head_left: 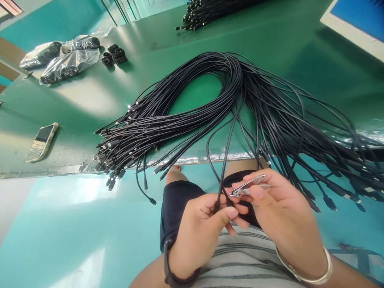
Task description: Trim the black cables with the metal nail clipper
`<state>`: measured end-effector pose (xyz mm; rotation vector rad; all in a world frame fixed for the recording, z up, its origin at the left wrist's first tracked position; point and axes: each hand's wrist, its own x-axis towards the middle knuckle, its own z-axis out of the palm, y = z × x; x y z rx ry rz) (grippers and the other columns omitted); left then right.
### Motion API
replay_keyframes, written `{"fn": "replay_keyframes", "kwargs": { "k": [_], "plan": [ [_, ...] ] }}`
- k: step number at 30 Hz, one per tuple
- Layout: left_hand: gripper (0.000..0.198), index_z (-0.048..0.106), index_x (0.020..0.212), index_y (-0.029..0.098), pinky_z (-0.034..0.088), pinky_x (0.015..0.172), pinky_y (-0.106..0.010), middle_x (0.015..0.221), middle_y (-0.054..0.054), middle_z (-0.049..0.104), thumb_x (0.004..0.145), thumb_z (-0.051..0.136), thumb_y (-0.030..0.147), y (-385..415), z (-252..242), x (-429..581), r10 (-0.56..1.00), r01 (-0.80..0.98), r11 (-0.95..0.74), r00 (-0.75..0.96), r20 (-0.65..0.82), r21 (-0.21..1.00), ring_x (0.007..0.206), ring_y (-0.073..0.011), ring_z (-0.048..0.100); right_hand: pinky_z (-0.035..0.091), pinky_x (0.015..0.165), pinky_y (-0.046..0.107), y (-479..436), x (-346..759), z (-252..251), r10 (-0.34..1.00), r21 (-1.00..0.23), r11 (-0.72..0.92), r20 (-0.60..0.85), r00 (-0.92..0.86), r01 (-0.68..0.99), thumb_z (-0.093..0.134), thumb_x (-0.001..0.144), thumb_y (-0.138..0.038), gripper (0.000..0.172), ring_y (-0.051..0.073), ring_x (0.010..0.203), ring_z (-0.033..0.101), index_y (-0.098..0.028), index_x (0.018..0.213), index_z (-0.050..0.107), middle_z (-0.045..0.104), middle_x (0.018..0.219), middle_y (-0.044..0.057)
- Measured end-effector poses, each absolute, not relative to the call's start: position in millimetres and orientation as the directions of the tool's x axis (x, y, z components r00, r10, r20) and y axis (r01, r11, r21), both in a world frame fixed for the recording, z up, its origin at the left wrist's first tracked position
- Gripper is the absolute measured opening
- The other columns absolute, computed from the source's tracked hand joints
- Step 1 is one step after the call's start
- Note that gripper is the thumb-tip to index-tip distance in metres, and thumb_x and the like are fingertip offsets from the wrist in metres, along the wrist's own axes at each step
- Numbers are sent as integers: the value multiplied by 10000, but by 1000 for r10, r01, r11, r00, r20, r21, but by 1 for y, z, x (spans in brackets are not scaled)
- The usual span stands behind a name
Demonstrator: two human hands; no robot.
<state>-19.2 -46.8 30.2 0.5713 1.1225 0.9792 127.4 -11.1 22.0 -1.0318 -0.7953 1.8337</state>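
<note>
Between thumb and fingers, my left hand (207, 224) pinches two black cable ends (223, 196) just above my lap. A silver nail clipper (249, 186) is gripped in my right hand (282, 212), its jaws right beside the cable by my left fingertips. Whether the jaws touch the cable I cannot tell. From my left hand the cables run up to a large bundle of black cables (207, 108), bent in a loop on the green table. Connector ends of the bundle hang over the near edge on both sides of my hands.
A phone (43, 142) lies at the left of the green table (144, 52). Plastic bags with black contents (70, 66) and small black coils (115, 55) sit farther back. Another cable bundle (207, 14) is at the far edge, a blue-and-white box (357, 24) at the upper right.
</note>
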Motion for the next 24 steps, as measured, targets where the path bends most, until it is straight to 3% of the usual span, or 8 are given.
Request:
{"fn": "replay_keyframes", "kwargs": {
  "k": [3,6,10,13,15,17,20,24],
  "plan": [
    [116,708,781,140,505,479,-190,824,-81,766,798,715,255,-47,31,-20,818,-315,571,131,-561,758,594,-157,716,598,534,329,-7,129,26,838,-796,-489,-315,-446,-356,651,879,-352,129,209,726,701,-264,966,613,720,962,43],
    [241,646,669,146,423,389,-175,543,-19,675,717,790,333,-49,30,-22,745,-215,666,135,-654,714,403,-115,604,602,614,319,-1,132,31,814,-877,-435,-287,-506,-202,648,875,-339,127,204,763,704,-235,942,620,719,893,47],
    [413,600,673,171,247,345,-188,355,57,450,822,636,555,-50,28,-26,790,-125,613,93,-605,780,292,-61,331,568,797,360,9,141,28,943,-964,-164,-215,-254,210,631,879,-386,157,219,892,691,-247,951,637,721,955,48],
    [468,650,778,162,289,465,-207,457,51,387,956,426,532,-49,28,-29,868,-149,496,50,-495,855,443,-81,329,474,969,455,13,149,24,998,-807,58,30,-57,588,628,873,-403,161,278,1084,629,-260,946,645,699,1075,55],
    [445,682,896,160,287,512,-215,582,34,381,987,387,480,-49,27,-31,871,-217,490,84,-484,844,538,-94,322,384,1070,491,12,153,25,988,-725,137,148,-40,675,632,870,-408,170,303,1202,563,-257,948,647,683,1145,60],
    [393,682,1068,177,282,523,-221,694,21,392,985,414,452,-50,27,-34,850,-310,526,171,-498,792,579,-92,317,396,1076,468,8,153,28,992,-795,113,119,-30,596,639,872,-416,175,283,1202,570,-271,971,647,683,1161,45],
    [365,624,1242,213,341,569,-230,818,-3,463,976,462,402,-52,29,-38,838,-366,544,282,-467,756,620,-86,389,532,935,374,1,145,34,990,-963,-54,-86,-111,262,641,885,-401,142,219,1037,665,-292,977,647,711,1101,21],
    [253,681,959,168,445,699,-255,813,-20,566,976,478,319,-53,34,-38,857,-172,486,284,-430,857,685,-106,536,607,749,292,-5,130,38,911,-933,-324,-263,-319,-158,651,891,-353,98,192,915,711,-277,954,643,738,1035,34]
  ]
}}
